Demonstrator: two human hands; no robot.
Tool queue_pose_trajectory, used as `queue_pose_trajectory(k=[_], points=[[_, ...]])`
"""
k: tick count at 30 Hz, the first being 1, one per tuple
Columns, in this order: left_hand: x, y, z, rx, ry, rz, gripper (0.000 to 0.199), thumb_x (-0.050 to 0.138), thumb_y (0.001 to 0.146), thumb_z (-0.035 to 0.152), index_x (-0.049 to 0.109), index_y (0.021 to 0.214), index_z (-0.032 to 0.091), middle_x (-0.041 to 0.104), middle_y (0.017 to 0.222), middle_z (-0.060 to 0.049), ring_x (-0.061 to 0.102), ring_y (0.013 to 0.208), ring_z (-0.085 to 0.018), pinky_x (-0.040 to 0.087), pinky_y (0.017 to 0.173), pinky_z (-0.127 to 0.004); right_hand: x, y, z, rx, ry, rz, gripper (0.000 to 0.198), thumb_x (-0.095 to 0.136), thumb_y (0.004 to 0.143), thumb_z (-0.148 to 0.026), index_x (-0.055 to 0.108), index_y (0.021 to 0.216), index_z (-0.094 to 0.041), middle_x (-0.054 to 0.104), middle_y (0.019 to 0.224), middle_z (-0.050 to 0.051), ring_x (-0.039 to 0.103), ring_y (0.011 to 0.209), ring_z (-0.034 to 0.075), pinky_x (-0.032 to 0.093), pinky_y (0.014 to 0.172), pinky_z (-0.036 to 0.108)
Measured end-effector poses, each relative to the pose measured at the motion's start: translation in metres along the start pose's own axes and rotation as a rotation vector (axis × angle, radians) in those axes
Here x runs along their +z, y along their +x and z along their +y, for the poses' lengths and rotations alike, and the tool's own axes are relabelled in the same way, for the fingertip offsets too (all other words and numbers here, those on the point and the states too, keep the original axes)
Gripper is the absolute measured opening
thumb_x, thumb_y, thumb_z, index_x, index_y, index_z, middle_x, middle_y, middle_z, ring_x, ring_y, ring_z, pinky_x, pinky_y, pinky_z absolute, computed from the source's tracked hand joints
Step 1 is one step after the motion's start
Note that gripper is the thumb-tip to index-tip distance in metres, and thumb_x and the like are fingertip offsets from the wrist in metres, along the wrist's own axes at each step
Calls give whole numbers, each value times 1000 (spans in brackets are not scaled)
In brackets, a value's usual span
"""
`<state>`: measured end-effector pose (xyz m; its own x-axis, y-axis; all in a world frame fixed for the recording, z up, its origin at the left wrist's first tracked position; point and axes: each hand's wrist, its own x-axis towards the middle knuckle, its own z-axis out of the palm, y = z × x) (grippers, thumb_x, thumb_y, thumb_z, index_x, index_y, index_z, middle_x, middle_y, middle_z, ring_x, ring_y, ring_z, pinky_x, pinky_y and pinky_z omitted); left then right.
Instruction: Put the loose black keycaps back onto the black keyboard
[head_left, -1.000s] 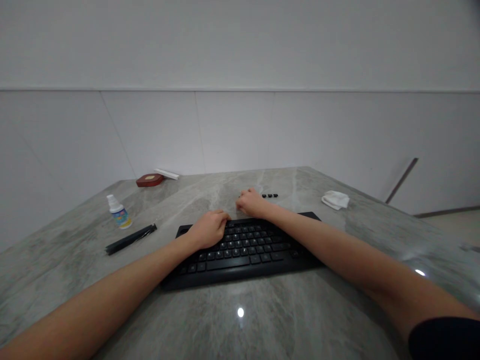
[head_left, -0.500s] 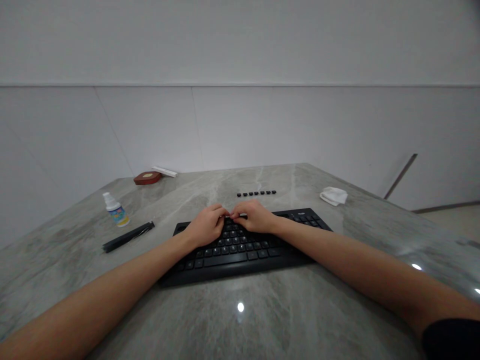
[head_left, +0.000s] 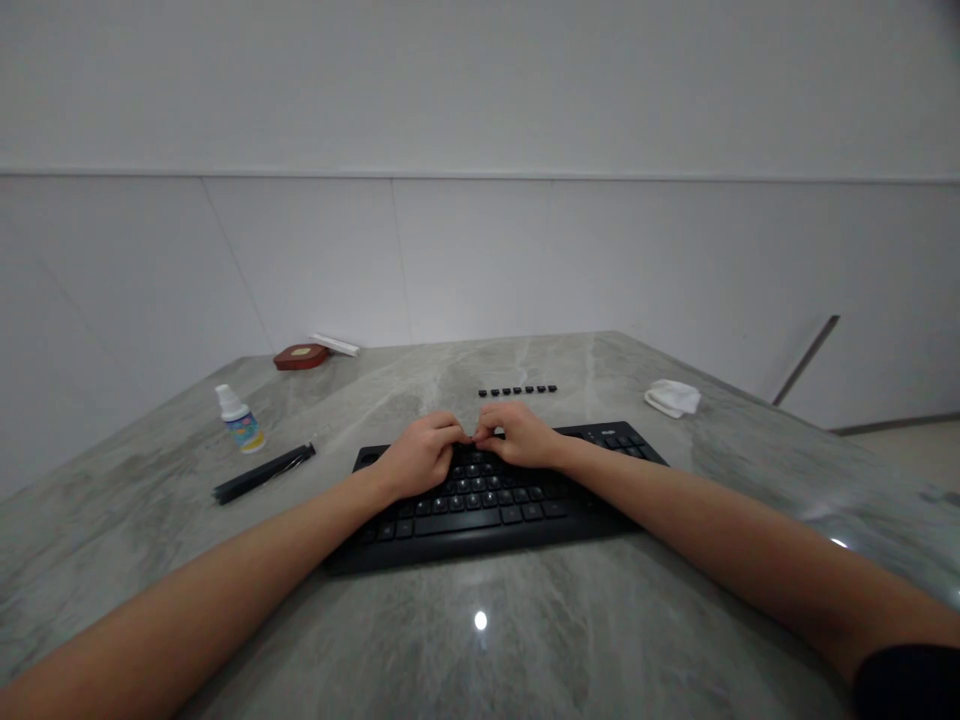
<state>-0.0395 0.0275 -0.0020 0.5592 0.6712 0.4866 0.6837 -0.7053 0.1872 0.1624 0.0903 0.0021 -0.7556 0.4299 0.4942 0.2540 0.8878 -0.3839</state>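
A black keyboard (head_left: 480, 540) lies on the grey marbled table, and both my hands rest over its upper rows. My left hand (head_left: 421, 455) is closed, its thumb and index finger brought together at the top key row. Against those fingertips, my right hand (head_left: 517, 435) makes a pinch with its thumb and index finger. Whatever sits between the fingertips is too small and hidden to make out. Just behind the keyboard stands a straight row of several small black keycaps (head_left: 517, 390).
To the left are a white spray bottle (head_left: 244, 428) with a colourful label and a long black tool (head_left: 262, 474), perhaps a brush. A reddish-brown case (head_left: 301, 357) and a white strip (head_left: 335, 344) lie near the wall. A white cloth (head_left: 673, 398) is at the right.
My fingertips have shifted slightly to the right along the top of the keyboard, still together. The whole view has moved a little; the keycap row looks the same.
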Motion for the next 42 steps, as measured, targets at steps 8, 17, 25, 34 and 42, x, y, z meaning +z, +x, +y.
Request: queue_pose_trajectory(k=[8,17,25,34,42], points=[[-1,2,3,-8,10,-8,39,39,77,-1,67,98,16,62,91,-6,58,88,-18,49,84,-31,1,-2,2,19,16,20,14,60,67,0,64,65,-14,64,70,1,58,68,13,46,69,24],[-3,2,5,-35,-3,-27,37,38,77,-1,65,96,16,62,91,-6,59,88,-18,49,85,-32,2,-2,3,-9,40,46,15,60,67,0,64,64,-14,66,72,1,59,69,13,46,69,24],[-3,2,5,-48,-25,-25,39,38,77,-1,66,97,17,62,92,-6,59,89,-17,49,87,-32,1,-3,2,-25,54,53,14,60,69,-3,64,64,-15,65,72,1,58,68,12,46,68,23],[-3,2,5,-38,-21,-33,40,37,76,-1,66,97,16,62,91,-6,58,88,-18,49,86,-32,1,-3,0,18,62,56,13,62,68,-3,66,66,-15,66,68,1,59,66,12,46,68,23],[-3,3,4,-49,-15,-32,40,37,74,-1,65,96,16,62,91,-6,59,90,-18,49,87,-32,1,-2,3,153,119,57,10,64,67,-5,69,68,-14,67,65,0,59,62,11,46,64,22]])
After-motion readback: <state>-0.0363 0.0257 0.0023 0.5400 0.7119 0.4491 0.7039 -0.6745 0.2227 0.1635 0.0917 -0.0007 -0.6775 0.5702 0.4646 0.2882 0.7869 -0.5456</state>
